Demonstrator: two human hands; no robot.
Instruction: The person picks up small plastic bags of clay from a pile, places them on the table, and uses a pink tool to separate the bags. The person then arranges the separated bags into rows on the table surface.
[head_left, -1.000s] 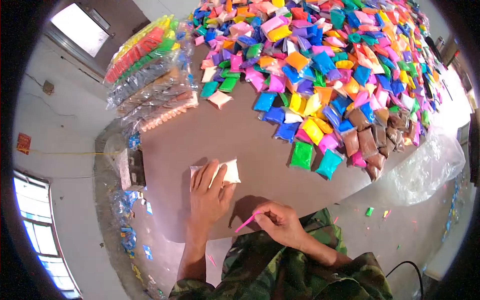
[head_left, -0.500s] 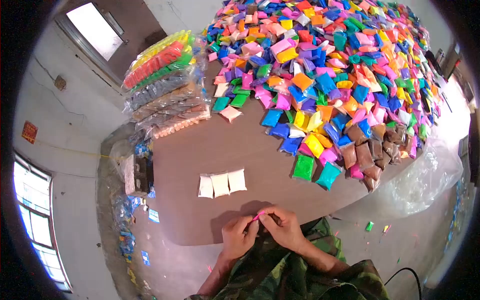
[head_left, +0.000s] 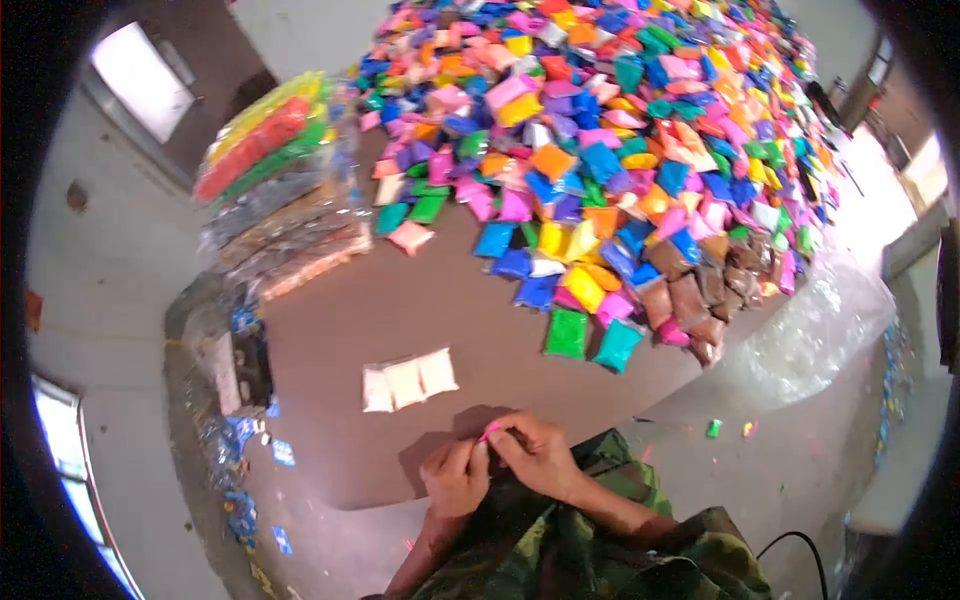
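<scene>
Near the front edge of the brown table [head_left: 330,440], my left hand [head_left: 457,478] and my right hand [head_left: 538,456] meet with fingertips pinched together. Between them is a small bright pink strip [head_left: 489,430], gripped from both sides; its exact kind is too small to make out. Just beyond my hands, three cream-coloured packets [head_left: 407,381] lie side by side in a row on the tabletop.
A large heap of colourful small packets [head_left: 600,150] covers the far side. Stacked clear bags of coloured pieces [head_left: 290,190] stand at the back left. A clear plastic bag [head_left: 815,335] hangs by the right edge. Scraps litter the floor, and a block [head_left: 238,375] sits at left.
The view has turned, so the table and heap appear shifted left. My hands keep their pinch on the pink strip, with little visible change in their pose.
</scene>
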